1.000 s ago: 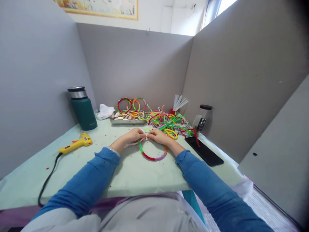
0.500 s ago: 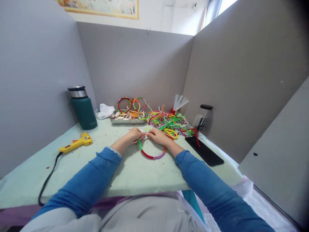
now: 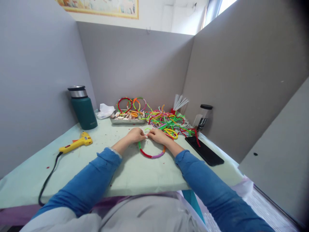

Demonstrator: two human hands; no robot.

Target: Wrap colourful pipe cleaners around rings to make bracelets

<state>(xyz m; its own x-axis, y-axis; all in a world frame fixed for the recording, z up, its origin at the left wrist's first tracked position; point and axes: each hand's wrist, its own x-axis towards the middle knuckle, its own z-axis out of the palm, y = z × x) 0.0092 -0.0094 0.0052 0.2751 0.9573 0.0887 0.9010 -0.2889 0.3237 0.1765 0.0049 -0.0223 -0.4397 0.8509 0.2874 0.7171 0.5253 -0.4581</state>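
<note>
My left hand (image 3: 135, 134) and my right hand (image 3: 157, 135) meet at the middle of the pale green table (image 3: 135, 174), fingers pinched together on the top of a multicoloured pipe-cleaner ring (image 3: 152, 154). The ring hangs toward me in green, red, purple and orange sections and rests on the table. Both sleeves are blue. What lies between the fingertips is too small to make out beyond the ring's ends.
A pile of loose pipe cleaners (image 3: 169, 122) lies behind my right hand. A metal tray (image 3: 126, 120) with shells and finished rings sits at the back. A teal flask (image 3: 82, 108) and yellow glue gun (image 3: 75, 144) are left; a black phone (image 3: 204, 150) and a jar (image 3: 203, 117) right.
The pink strand that showed under my left hand is gone from sight. The ring has shrunk slightly and drawn up toward my hands, which stay pinched together.
</note>
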